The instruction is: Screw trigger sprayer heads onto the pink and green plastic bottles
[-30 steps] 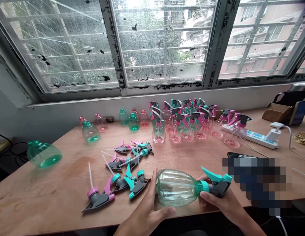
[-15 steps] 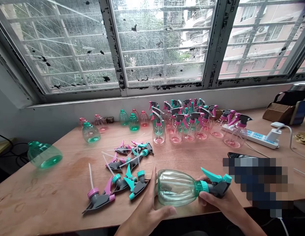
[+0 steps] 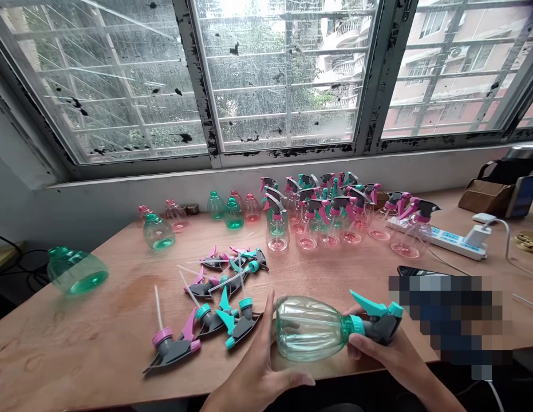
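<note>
A clear green spray bottle (image 3: 309, 329) lies on its side in the air above the table's front edge, its turquoise-and-grey trigger head (image 3: 380, 323) pointing right. My right hand (image 3: 373, 346) grips it at the neck and collar, fingers partly hidden behind. Beside the bottle's base is my left hand (image 3: 264, 357), fingers stretched upward and thumb spread apart below; whether the palm touches the base I cannot tell. Just left of it lie loose trigger heads, among them a turquoise one (image 3: 244, 323) and a pink one (image 3: 172, 346) with its tube sticking up.
Bottles with heads fitted (image 3: 309, 226) crowd the back of the wooden table (image 3: 98, 349). Headless bottles (image 3: 158, 232) stand at the back left, one green bottle (image 3: 77, 272) at the left edge. A power strip (image 3: 455, 240) with cables and a partly pixelated phone (image 3: 421, 271) lie right.
My left thumb has swung slightly down and outward from the bottle. The bottle and my right hand have hardly moved.
</note>
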Demonstrator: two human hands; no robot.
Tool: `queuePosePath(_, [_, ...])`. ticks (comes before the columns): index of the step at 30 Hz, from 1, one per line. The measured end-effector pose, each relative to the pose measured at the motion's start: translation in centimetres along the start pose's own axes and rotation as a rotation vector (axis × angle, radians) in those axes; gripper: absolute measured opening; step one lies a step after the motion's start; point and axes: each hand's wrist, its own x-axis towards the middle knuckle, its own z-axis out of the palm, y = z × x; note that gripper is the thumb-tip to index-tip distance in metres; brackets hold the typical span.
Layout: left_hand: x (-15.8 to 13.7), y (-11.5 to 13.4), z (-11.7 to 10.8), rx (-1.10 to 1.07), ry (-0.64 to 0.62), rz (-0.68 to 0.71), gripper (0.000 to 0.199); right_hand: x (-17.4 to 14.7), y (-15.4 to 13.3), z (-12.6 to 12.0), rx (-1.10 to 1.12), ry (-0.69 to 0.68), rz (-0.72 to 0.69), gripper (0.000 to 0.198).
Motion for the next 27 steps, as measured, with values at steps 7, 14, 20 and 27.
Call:
queuePosePath(7, [-0.23, 0.06, -0.21, 0.088, -0.013, -0.012, 0.112, -0.14, 0.22, -0.18, 0.004, 0.001, -0.001, 0.031])
queuePosePath(14, [-0.04, -0.07, 0.0, 0.042, -0.01, 0.029, 0.117, -0.07, 0.24, -0.18, 0.026, -0.014, 0.001, 0.034])
queuePosePath(20, [-0.03, 0.41, -0.01, -0.115, -0.025, -0.027, 0.111, -0.06, 0.17, -0.11, 0.031, -0.019, 0.019, 0.036])
queuePosePath(27, [-0.19, 0.08, -0.2, 0.124, -0.001, -0.003, 0.107, 0.06, -0.15, -0.08, 0.009, -0.003, -0.004, 0.036])
